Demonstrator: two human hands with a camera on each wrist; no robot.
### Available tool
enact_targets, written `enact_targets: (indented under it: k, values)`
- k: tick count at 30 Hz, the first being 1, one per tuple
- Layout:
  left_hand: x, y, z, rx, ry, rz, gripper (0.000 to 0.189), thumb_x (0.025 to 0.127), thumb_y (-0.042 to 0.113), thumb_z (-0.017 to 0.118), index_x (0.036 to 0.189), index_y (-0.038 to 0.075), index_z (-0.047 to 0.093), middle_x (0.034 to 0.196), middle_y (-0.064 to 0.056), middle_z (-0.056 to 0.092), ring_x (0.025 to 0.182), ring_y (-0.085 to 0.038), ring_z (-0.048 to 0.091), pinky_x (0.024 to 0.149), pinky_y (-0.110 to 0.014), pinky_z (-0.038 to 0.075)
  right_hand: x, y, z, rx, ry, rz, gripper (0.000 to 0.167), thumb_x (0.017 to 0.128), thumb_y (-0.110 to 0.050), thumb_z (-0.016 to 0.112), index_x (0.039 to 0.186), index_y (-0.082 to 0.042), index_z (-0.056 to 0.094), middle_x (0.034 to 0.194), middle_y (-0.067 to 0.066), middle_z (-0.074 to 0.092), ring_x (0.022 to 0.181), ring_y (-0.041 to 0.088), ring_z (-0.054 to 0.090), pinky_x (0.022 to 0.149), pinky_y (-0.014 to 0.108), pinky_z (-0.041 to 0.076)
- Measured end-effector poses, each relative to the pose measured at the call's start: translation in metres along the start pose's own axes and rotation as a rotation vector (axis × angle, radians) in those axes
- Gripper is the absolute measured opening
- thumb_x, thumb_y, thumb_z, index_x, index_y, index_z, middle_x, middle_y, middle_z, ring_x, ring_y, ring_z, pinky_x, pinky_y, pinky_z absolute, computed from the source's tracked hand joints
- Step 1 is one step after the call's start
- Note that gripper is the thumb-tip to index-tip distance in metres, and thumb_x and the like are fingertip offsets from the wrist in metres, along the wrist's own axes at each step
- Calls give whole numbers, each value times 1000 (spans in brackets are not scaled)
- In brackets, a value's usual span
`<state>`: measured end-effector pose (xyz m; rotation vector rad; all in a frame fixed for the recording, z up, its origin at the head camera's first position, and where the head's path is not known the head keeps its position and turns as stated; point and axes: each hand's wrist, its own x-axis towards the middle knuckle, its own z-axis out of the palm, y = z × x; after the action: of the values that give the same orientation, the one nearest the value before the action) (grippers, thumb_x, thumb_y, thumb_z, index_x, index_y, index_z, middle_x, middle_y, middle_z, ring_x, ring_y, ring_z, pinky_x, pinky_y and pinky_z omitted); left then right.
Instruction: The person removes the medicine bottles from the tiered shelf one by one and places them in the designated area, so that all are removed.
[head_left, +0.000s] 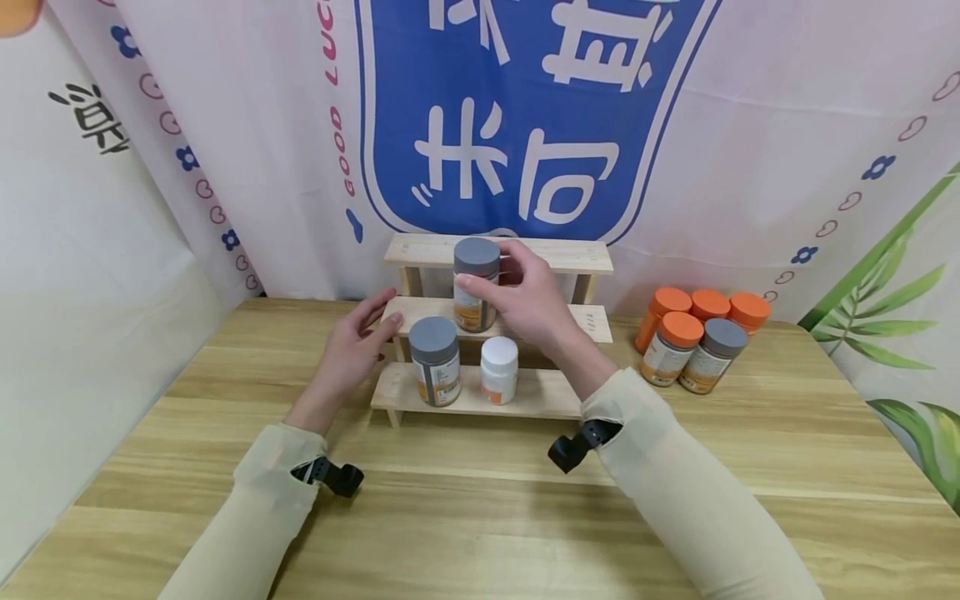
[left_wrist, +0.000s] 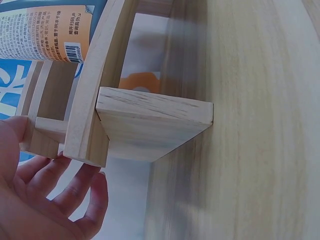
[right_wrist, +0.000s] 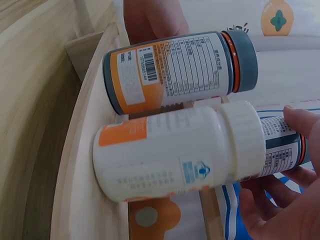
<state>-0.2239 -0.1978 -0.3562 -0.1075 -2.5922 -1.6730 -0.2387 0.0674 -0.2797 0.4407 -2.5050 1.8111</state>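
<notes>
My right hand (head_left: pixel 528 296) grips a grey-capped bottle (head_left: pixel 476 292), its thumb on the near side and its fingers round the right. The bottle stands upright at the middle tier of a three-tier wooden stand (head_left: pixel 397 389). My left hand (head_left: pixel 351 350) holds the left end of that tier, thumb over the board and fingers reaching beneath; its fingers (left_wrist: pixel 75 192) show beside the board ends in the left wrist view. On the lowest tier are another grey-capped bottle (head_left: pixel 435 362), to the left, and a smaller white bottle (head_left: pixel 498 371), which partly hides the held one in the right wrist view.
To the right of the stand, several orange-capped bottles (head_left: pixel 681 330) cluster with one grey-capped bottle (head_left: pixel 712 357) on the wooden table (head_left: pixel 480 517). A printed white and blue curtain (head_left: pixel 300 167) hangs close behind the stand. The top tier (head_left: pixel 427 248) bears nothing.
</notes>
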Motion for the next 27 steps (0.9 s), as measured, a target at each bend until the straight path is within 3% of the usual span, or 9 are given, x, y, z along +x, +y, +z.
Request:
enact_targets:
  k: [27]
  values:
    - [-1,0,0,-14,-10,-3,61,110,44,55,167,29,37,172,-6,38,131,-36,59,85,-36,54,-22,6,-50,1,124,49,60,96,-41,80,149,-24,57,141,8,62,128,28,55,112,51,46]
